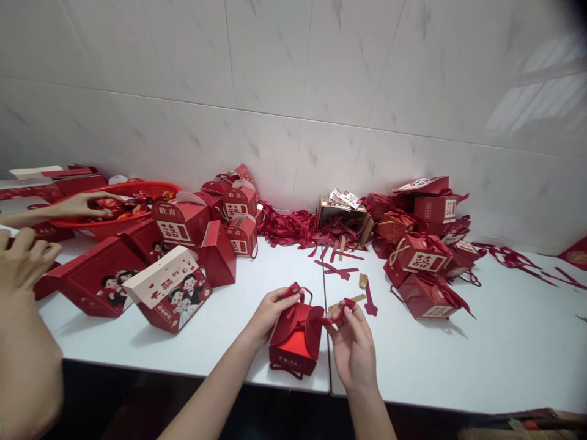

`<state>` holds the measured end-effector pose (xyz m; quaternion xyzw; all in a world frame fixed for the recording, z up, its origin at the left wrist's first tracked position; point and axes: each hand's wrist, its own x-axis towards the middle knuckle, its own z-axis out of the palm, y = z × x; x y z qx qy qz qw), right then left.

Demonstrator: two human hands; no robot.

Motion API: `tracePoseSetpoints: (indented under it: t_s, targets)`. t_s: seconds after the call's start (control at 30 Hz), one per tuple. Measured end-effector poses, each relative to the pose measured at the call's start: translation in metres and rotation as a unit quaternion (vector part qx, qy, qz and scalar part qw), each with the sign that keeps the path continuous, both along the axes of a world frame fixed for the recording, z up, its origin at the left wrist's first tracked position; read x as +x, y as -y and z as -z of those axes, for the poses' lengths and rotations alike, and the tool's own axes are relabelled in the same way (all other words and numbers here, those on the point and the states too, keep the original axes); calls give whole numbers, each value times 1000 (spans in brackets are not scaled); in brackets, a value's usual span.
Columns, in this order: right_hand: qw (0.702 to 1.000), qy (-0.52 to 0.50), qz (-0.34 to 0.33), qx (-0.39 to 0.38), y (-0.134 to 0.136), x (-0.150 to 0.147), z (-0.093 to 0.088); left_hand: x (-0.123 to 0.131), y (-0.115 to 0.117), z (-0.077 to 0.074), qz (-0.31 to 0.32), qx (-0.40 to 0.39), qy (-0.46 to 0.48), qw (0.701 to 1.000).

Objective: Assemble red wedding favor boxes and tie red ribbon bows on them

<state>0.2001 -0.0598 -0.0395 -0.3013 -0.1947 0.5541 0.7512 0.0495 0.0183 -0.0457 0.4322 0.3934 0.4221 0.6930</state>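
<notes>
"Where is the box [294,355] placed?"

"It is set on the white table [499,360], close to the front edge, between the two hands."

"And how is it gripped?"

"At its top, the ribbon [332,318] is pinched by the left hand [271,315]. By the right hand [353,345], one end is held narrowly between thumb and fingertips, off to the box's right side."

"What is seen behind?"

"Loose ribbons [291,228] are heaped near the wall [275,67], beside a carton [367,232] topped with cards [343,198]. On the right, tied boxes [424,261] are piled."

"And on the left?"

"A red basin [98,228] of small wrapped items [140,198] is reached into by a co-worker's hand [94,205]."
</notes>
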Motion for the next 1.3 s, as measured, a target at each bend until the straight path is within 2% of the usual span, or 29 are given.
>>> tracePoseSetpoints:
  t_s: [0.13, 0.27, 0.5, 0.63, 0.77, 0.9, 1.0, 1.1, 1.2, 1.3]
  targets:
    - [998, -27, 62, -14, 0, 10, 3, -12, 1, -3, -86, 8, 66, 994]
    - [992, -43, 111, -41, 3, 21, 10, -37, 8, -5, -159, 1, 101, 982]
    - [993, -34, 92, -73, 6, 23, 30, -69, 31, 10, -177, -104, 102, 973]
    - [994, -30, 77, -68, 5, 21, 35, -75, 39, 7, -228, -118, 171, 951]
    - [994, -67, 61, -57, 2, 22, 28, -79, 40, -9, -301, -84, 215, 925]
    - [992, -40, 115, -36, -4, 25, 13, -83, 36, -24, -312, -25, 223, 923]
    - [985, 45, 165, 0, -10, 28, -4, -81, 32, -38, -303, 45, 191, 933]
    - [969, 139, 199, 49, -16, 30, -24, -75, 26, -58, -293, 142, 134, 936]
    - [949, 229, 199, 86, -23, 29, -46, -67, 21, -82, -255, 214, 92, 939]
    - [935, 277, 183, 124, -27, 24, -66, -55, 17, -105, -198, 250, 56, 946]
